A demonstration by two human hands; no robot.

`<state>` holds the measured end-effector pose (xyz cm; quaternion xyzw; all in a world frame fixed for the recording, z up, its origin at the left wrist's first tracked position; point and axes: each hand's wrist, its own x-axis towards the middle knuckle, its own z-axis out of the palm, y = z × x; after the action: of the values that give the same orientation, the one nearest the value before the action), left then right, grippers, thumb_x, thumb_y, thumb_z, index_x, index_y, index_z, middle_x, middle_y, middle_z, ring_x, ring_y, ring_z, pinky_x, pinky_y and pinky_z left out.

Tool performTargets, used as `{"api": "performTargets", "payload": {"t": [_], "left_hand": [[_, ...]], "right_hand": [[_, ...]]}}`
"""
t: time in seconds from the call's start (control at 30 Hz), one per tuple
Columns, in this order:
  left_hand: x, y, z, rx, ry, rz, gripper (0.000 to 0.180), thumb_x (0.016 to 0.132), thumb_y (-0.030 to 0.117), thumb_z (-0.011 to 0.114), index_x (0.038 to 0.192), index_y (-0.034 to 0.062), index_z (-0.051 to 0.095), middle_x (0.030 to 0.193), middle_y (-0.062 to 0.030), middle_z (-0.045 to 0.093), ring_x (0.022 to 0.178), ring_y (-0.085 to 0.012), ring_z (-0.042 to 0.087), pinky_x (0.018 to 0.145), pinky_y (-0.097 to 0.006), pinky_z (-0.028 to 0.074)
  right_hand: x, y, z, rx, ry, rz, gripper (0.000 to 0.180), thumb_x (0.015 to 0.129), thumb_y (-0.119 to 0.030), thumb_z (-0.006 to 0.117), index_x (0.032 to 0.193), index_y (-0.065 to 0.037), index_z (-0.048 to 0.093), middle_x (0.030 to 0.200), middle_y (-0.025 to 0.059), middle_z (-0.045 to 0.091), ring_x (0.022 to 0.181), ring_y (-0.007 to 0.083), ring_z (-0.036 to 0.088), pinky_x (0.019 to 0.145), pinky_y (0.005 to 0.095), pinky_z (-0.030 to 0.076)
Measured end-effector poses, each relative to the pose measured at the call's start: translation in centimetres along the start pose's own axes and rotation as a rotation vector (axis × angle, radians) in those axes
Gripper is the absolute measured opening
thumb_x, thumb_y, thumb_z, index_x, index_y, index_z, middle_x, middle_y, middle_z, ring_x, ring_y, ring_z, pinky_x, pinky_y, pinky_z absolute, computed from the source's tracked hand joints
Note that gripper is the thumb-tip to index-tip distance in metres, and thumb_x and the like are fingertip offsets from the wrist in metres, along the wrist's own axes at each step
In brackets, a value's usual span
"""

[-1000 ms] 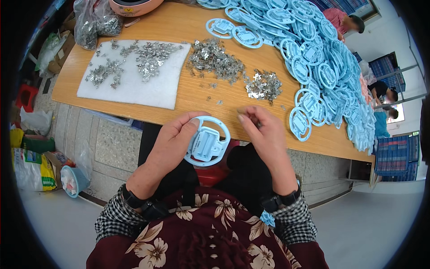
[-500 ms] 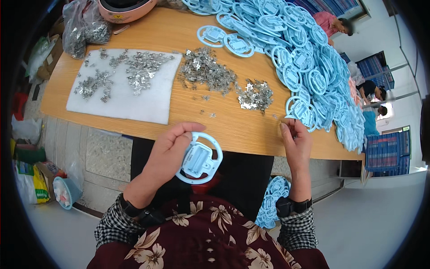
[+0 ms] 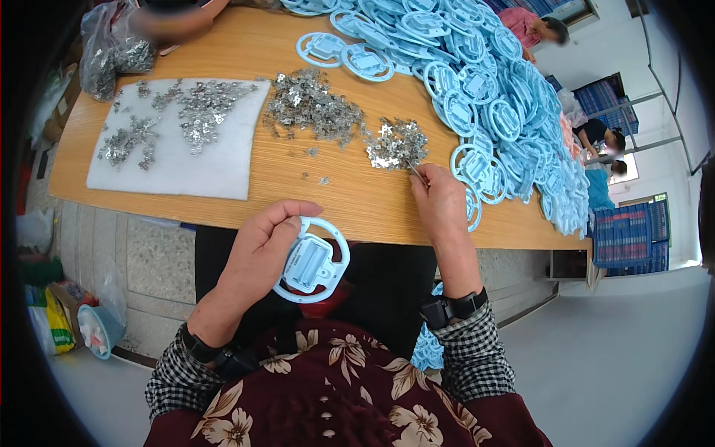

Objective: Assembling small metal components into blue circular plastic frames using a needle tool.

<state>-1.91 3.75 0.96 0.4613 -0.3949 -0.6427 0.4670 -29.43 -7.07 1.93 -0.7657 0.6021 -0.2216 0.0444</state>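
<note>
My left hand [image 3: 257, 253] grips the rim of a light blue plastic wheel-shaped part [image 3: 313, 268] in front of my body, its recessed rectangular compartment facing up. My right hand [image 3: 441, 203] is over the table's front area, fingers pinched on a thin metal tool [image 3: 417, 173]; its exact kind is too small to make out. The tool's tip reaches the near edge of a small pile of shiny metal clips [image 3: 395, 143]. Left of that pile lies a larger heap of similar metal pieces [image 3: 313, 108].
A white foam sheet [image 3: 231, 175] with scattered metal pieces lies on the wooden table [image 3: 350, 212] at left. A big heap of blue wheel parts [image 3: 514, 127] covers the right side. Plastic bags of metal pieces [image 3: 100, 63] stand at the far left. Other people sit beyond the right side.
My right hand has moved left and forward from beside the blue heap to the small clip pile. The left hand still holds the blue part. The whole view has shifted slightly.
</note>
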Motion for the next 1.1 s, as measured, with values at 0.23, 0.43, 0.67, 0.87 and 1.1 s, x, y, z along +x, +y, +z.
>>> {"api": "performTargets", "payload": {"t": [0.23,0.43,0.67,0.87,1.1], "left_hand": [[0.4,0.0,0.5,0.039,-0.037,-0.006,0.027,0.104,0.010,0.045,0.120,-0.0016,0.062,0.098,-0.0023,0.069,0.085,-0.0055,0.063,0.077,-0.022,0.052],[1.6,0.6,2.4,0.049,-0.114,0.009,0.025,0.104,0.014,0.050,0.122,0.0005,0.062,0.097,-0.0015,0.068,0.085,-0.0048,0.063,0.076,-0.022,0.052],[3.0,0.8,3.9,0.115,-0.172,0.028,0.018,0.102,0.025,0.061,0.105,0.0070,0.061,0.087,0.0043,0.061,0.080,-0.0026,0.056,0.069,-0.022,0.047],[2.9,0.5,3.6,0.211,-0.178,0.078,0.018,0.103,0.023,0.059,0.106,0.0062,0.061,0.091,0.0038,0.062,0.082,-0.0030,0.057,0.070,-0.022,0.048],[3.2,-0.4,3.6,0.070,-0.087,0.039,0.023,0.107,0.018,0.047,0.116,0.0030,0.062,0.094,0.0016,0.063,0.082,-0.0038,0.058,0.073,-0.022,0.050]], "right_hand": [[-0.9,1.0,-1.5,0.212,-0.028,0.276,0.011,0.090,-0.011,0.069,0.091,0.000,0.068,0.072,0.0130,0.066,0.061,0.0220,0.062,0.060,0.0342,0.049],[-2.1,-1.3,-3.5,1.149,-0.370,0.512,0.014,0.096,-0.017,0.068,0.094,-0.003,0.068,0.074,-0.0020,0.064,0.057,0.0022,0.049,0.049,0.0196,0.034],[-3.9,-5.6,-2.9,1.303,-0.516,0.443,0.014,0.097,-0.014,0.067,0.103,-0.002,0.066,0.080,-0.0040,0.062,0.063,0.0017,0.048,0.055,0.0174,0.036],[-4.1,-5.9,-3.3,1.021,-0.483,0.258,0.015,0.098,-0.014,0.067,0.100,0.001,0.064,0.081,-0.0040,0.060,0.068,0.0022,0.050,0.061,0.0196,0.041],[-5.5,-6.0,-2.9,1.072,-0.338,0.254,0.013,0.097,-0.012,0.066,0.100,0.001,0.064,0.082,-0.0031,0.062,0.071,0.0028,0.052,0.063,0.0199,0.043]]}}
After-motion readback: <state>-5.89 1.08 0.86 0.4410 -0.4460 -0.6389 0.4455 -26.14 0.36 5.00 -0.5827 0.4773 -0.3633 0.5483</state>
